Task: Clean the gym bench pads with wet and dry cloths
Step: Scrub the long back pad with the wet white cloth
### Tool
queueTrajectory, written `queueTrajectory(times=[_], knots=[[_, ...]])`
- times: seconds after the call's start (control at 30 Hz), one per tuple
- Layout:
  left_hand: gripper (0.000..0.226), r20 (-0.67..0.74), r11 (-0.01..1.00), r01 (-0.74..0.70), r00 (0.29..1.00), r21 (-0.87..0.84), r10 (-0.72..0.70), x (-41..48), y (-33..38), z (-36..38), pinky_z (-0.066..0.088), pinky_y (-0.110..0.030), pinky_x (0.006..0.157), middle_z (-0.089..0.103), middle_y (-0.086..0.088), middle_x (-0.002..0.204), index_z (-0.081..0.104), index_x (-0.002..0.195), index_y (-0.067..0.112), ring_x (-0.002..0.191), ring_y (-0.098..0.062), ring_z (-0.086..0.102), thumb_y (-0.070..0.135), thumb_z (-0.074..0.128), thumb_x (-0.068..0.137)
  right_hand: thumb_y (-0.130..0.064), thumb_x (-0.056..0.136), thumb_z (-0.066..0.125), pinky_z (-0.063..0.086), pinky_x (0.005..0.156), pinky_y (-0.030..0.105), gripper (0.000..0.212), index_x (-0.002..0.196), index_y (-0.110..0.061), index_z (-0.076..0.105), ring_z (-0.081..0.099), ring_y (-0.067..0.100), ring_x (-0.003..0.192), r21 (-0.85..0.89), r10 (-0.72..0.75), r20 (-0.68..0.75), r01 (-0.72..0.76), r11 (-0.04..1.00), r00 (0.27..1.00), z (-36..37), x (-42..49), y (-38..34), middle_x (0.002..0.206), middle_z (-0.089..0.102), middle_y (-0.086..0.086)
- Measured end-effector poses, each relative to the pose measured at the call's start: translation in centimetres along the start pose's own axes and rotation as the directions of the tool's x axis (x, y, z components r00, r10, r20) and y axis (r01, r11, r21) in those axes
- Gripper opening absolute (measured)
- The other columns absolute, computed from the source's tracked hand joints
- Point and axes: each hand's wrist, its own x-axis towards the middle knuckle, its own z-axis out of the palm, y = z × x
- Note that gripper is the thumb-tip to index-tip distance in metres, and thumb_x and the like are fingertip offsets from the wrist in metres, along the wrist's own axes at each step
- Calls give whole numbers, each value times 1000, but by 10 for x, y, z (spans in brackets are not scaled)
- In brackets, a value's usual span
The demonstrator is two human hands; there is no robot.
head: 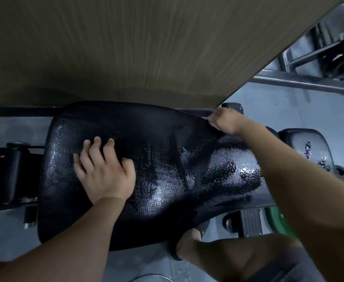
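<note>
Pad (161, 139): black, wet sheen, lying across in front of me below the wall (126, 47)
Left hand (104, 171): flat on the pad's left half, fingers straight, slightly apart
Right hand (226, 121): at the pad's far right edge, blurred; fingers bunched, on what I cannot tell
Pale sliver (208, 118): beside my right knuckles, too smeared to identify
Second pad (309, 147): partly hidden behind my right forearm

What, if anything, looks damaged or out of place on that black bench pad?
Nothing looks damaged. The bench pad only shows patchy wet streaks toward the end where the right hand is, shinier than the rest, which fits a half-done wipe. The left hand rests flat on it; the right hand is blurred.
</note>
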Motion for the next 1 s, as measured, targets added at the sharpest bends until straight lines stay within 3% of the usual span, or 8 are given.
queueTrajectory(times=[0.13, 0.3, 0.5, 0.6, 0.77, 0.83, 0.93, 1.0], knots=[[58, -2, 1000, 0, 1000, 2, 0, 1, 0, 0, 15, -60, 122, 41, -16, 152, 50, 138, 11, 148, -36, 26, 34, 45, 85, -15, 102, 39, 42, 76, 34, 28, 85, -2, 58, 60, 38, 93, 44, -1, -80, 5, 999, 997, 8, 8, -9, 108, 67, 27], [58, 7, 1000, -13, 1000, 3, 13, 1, -1, 0, 14, -60, 122, 41, -15, 152, 49, 138, 12, 148, -36, 26, 35, 43, 86, -28, 108, 37, 44, 81, 40, 32, 95, -9, 59, 59, 39, 97, 107, -149, -202, 173, 979, 968, 23, 1, -25, 103, 65, 22], [58, 4, 1000, 1, 1000, -6, -1, 1, 0, -1, 14, -59, 122, 42, -15, 152, 51, 138, 12, 148, -35, 26, 35, 43, 85, -11, 97, 52, 43, 70, 38, 24, 75, -19, 50, 59, 39, 74, 69, 63, -503, -33, 997, 862, 55, -28, -1, 67, 58, 11], [58, 4, 1000, 6, 1000, -7, -6, 1, 0, -2, 14, -59, 122, 42, -15, 152, 51, 138, 12, 148, -35, 27, 36, 42, 85, 1, 77, 47, 35, 72, 38, 34, 107, -8, 62, 60, 32, 81, -91, -71, -598, 19, 996, 798, 81, -36, -72, 93, 66, 12], [56, -6, 1000, -7, 1000, -9, 7, 0, -1, -2, 14, -59, 122, 42, -15, 152, 51, 137, 12, 148, -35, 27, 34, 42, 86, -1, 74, 46, 36, 95, 34, 75, 149, -3, 42, 55, 31, 103, -220, -417, -508, 355, 909, 753, 118, -37, -116, 148, 51, 13], [56, 0, 1000, -9, 1000, -8, 9, 0, 0, -1, 14, -59, 122, 42, -16, 152, 50, 137, 12, 148, -36, 27, 34, 42, 87, 1, 68, 44, 43, 95, 34, 83, 150, -13, 46, 58, 31, 105, -174, -377, -535, 338, 925, 756, 113, -29, -84, 151, 53, 6], [56, -1, 1000, -2, 1000, -3, 2, 0, 0, -2, 15, -59, 122, 43, -16, 152, 51, 137, 12, 148, -36, 28, 34, 42, 86, -2, 65, 32, 29, 84, 27, 74, 134, -11, 58, 58, 33, 93, -66, -133, -605, 117, 991, 785, 101, -26, -50, 127, 66, 3], [56, -8, 1000, -5, 1000, -3, 5, 0, 0, -1, 15, -59, 122, 43, -16, 151, 51, 137, 12, 147, -36, 28, 35, 42, 87, -5, 65, 19, 25, 82, 30, 77, 133, -6, 54, 53, 31, 94, -114, -136, -629, 82, 990, 766, 97, -40, -72, 119, 61, 7]])
